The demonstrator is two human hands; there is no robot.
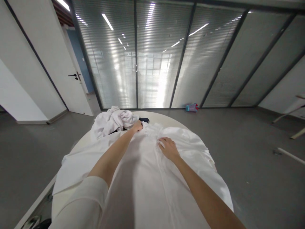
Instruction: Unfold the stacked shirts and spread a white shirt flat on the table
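Observation:
A white shirt [147,178] lies spread over the round table [166,115], its sleeves out to both sides and its front seam running toward me. At the far left of the collar area, my left hand [137,126] is closed on the shirt's fabric. My right hand [168,148] rests palm down on the shirt beside the front seam, its thumb apart from the fingers. Just behind my left hand is a small dark object [144,120], partly covered, whose kind I cannot make out.
A crumpled heap of white cloth [113,119] sits at the table's back left. On the grey floor beyond, a blue and red basket [192,107] lies by the glass partition [154,63]. A white door [64,63] stands at left; furniture legs [289,111] show at right.

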